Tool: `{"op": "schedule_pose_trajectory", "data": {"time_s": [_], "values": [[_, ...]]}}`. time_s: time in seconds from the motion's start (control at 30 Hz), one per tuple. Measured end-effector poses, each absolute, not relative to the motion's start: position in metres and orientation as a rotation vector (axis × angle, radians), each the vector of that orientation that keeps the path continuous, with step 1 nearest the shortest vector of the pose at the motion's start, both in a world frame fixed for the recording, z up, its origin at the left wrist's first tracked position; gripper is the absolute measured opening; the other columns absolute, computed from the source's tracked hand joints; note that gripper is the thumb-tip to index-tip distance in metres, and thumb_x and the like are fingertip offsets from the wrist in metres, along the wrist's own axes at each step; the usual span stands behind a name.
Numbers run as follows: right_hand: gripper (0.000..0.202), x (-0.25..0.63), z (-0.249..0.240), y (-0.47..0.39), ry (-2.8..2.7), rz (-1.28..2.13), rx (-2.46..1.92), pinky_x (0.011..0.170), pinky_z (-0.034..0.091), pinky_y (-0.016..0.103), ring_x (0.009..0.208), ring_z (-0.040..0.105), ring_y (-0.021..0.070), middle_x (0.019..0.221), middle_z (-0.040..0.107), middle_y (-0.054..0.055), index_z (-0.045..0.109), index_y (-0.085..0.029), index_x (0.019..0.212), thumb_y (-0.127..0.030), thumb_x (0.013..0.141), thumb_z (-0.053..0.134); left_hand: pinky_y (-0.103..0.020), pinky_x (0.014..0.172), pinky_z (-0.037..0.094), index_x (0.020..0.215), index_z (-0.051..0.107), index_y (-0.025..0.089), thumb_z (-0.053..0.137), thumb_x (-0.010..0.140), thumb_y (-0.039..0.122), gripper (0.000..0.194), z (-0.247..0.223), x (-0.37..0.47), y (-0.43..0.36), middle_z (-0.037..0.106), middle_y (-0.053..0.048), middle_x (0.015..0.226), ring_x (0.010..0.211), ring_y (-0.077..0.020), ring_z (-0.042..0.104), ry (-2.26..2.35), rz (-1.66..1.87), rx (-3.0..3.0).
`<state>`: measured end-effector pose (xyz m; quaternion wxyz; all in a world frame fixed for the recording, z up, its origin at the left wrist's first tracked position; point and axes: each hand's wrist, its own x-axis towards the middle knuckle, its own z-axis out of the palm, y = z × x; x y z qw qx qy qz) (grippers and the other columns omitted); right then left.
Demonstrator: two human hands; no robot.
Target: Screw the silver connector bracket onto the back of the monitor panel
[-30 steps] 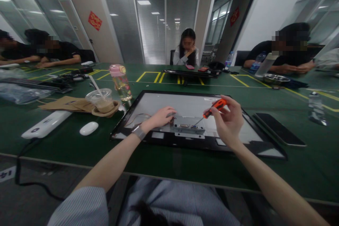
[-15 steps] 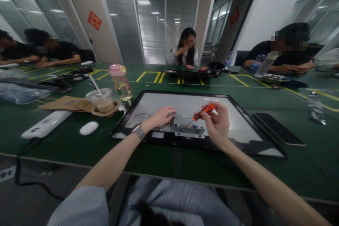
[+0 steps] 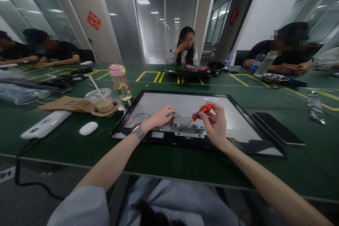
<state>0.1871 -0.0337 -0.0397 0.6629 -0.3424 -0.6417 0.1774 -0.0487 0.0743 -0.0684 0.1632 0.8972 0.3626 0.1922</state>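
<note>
Orange and black, the screwdriver [image 3: 202, 112] is clamped in the right grip [image 3: 217, 123], its shaft slanting down and leftward from there toward the metal bracket [image 3: 191, 131]. That bracket sits just right of the left grip [image 3: 161, 117]; I cannot tell whether this one holds anything. Beneath both, the flat panel [image 3: 180, 103] lies on the green bench [image 3: 148, 159].

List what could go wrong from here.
1. The screwdriver, its tip at the metal bracket, could slip and scratch the pale panel.
2. A slip might also jab the left hand at the bracket's left end.
3. If knocked, the drink cup could spill toward the panel.
</note>
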Motion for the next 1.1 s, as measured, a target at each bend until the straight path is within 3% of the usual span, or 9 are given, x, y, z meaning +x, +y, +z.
{"op": "schedule_pose_trajectory", "data": {"time_s": [0.3,0.63,0.77,0.9,1.1], "values": [[0.033,0.187,-0.041,-0.035,-1.537,0.375,-0.748,0.069,0.067,0.036,0.087,0.078,0.0224,0.100,0.065,0.002,0.052,-0.030,0.125,-0.022,0.095,0.064,-0.044,0.116,0.045,0.129,0.067,0.020,0.053,0.097,0.016,0.035,-0.070,-0.048,0.077,0.062,-0.011,0.138,0.129,-0.0240,0.059,1.010,0.570,2.582],[0.033,0.183,-0.014,-0.034,-1.815,0.609,-0.636,0.097,0.060,0.048,0.107,0.074,0.0229,0.134,0.063,0.011,0.047,-0.031,0.137,-0.023,0.105,0.045,-0.043,0.113,0.047,0.127,0.067,0.020,0.053,0.097,0.015,0.033,-0.065,-0.048,0.073,0.064,-0.011,0.134,0.124,-0.0234,0.061,0.966,0.584,2.588],[0.026,0.187,-0.007,-0.029,-1.766,0.674,-0.646,0.092,0.063,0.046,0.108,0.072,0.0238,0.125,0.067,0.008,0.060,-0.030,0.127,-0.031,0.101,0.057,-0.043,0.112,0.048,0.127,0.067,0.021,0.053,0.097,0.015,0.033,-0.066,-0.049,0.074,0.064,-0.010,0.134,0.124,-0.0234,0.061,0.970,0.596,2.579],[0.019,0.189,-0.001,-0.022,-1.677,0.607,-0.738,0.080,0.065,0.040,0.090,0.070,0.0196,0.106,0.067,0.004,0.072,-0.028,0.107,-0.029,0.088,0.074,-0.043,0.113,0.047,0.127,0.068,0.021,0.054,0.097,0.016,0.033,-0.067,-0.048,0.074,0.064,-0.010,0.134,0.124,-0.0241,0.062,1.014,0.582,2.558],[0.016,0.186,0.002,-0.014,-1.658,0.512,-0.774,0.081,0.064,0.040,0.085,0.068,0.0183,0.097,0.067,0.003,0.074,-0.026,0.103,-0.025,0.087,0.073,-0.042,0.116,0.045,0.128,0.068,0.020,0.054,0.097,0.016,0.034,-0.064,-0.047,0.070,0.063,-0.010,0.136,0.128,-0.0249,0.060,1.052,0.565,2.538]]}}
